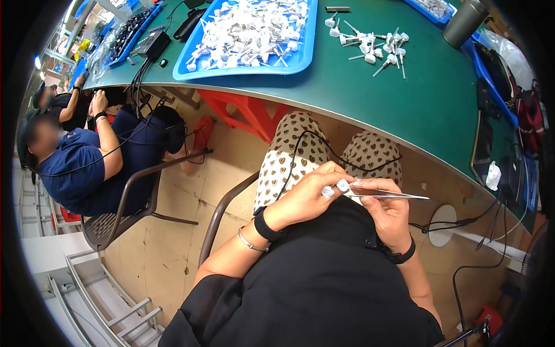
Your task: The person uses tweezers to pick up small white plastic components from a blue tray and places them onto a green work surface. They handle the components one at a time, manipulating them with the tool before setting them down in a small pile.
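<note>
My left hand (312, 194) is closed around small white plastic pieces. One white piece (343, 185) sits at its fingertips, and a second white piece (328, 191) shows between the fingers. My right hand (388, 215) grips thin metal tweezers (413, 197), whose joined end points right. The tweezers' other end lies close to the white piece at the left fingertips; whether they touch is too small to tell. Both hands meet above my lap, below the table edge.
On the green table (370, 98) stand a blue tray (243, 70) heaped with white stemmed pieces, a loose pile of the same pieces (370, 46) and a dark grey cylinder (466, 24). A co-worker (81, 156) sits at left. A red stool (237, 113) stands underneath; cables hang at right.
</note>
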{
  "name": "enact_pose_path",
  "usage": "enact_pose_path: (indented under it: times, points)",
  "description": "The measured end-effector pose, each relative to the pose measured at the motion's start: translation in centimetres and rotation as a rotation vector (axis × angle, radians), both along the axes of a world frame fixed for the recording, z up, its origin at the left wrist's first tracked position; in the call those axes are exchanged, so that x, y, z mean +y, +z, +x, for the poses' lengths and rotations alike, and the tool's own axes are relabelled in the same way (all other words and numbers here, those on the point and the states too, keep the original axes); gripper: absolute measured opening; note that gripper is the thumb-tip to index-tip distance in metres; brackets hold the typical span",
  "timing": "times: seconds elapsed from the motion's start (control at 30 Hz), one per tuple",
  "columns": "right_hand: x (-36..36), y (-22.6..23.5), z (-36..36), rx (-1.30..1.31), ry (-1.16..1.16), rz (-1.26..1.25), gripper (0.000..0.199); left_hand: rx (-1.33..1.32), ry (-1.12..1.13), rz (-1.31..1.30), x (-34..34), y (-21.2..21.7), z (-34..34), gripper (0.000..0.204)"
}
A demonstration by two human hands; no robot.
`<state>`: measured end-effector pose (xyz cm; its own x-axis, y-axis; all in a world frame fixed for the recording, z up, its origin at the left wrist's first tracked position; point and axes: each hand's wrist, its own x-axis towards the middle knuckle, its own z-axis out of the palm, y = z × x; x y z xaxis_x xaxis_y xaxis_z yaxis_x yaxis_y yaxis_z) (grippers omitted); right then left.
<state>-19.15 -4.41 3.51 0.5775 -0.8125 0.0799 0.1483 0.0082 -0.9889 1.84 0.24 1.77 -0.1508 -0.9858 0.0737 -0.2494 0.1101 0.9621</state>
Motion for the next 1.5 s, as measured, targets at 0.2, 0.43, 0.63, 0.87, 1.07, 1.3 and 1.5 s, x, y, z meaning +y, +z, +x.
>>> enact_pose_path:
  times: [0.2,0.43,0.63,0.87,1.07,1.3,1.5]
  points:
    - [-0.1,-0.2,-0.1,0.01,0.013,0.004,0.023,-0.002,-0.034,0.034,-0.1,0.3,0.1,0.032]
    - [0.0,-0.2,0.0,0.016,0.018,-0.007,0.023,0.019,-0.059,0.039,-0.2,0.4,0.2,0.037]
    - [0.0,-0.1,0.0,0.028,0.02,-0.008,0.023,-0.004,-0.069,0.035,-0.3,0.4,0.4,0.035]
    - [0.1,-0.1,0.0,0.024,0.022,0.011,0.023,0.01,-0.094,0.036,-0.3,0.1,0.5,0.034]
    - [0.1,0.1,0.1,0.035,0.021,0.011,0.021,0.029,-0.12,0.058,-0.3,0.2,0.7,0.037]
    - [0.1,0.2,0.2,0.059,0.04,-0.009,0.021,0.029,-0.138,0.048,-0.3,0.2,1.0,0.047]
    - [0.1,0.0,0.2,0.055,0.048,-0.02,0.022,0.038,-0.135,0.042,-0.2,0.1,1.0,0.049]
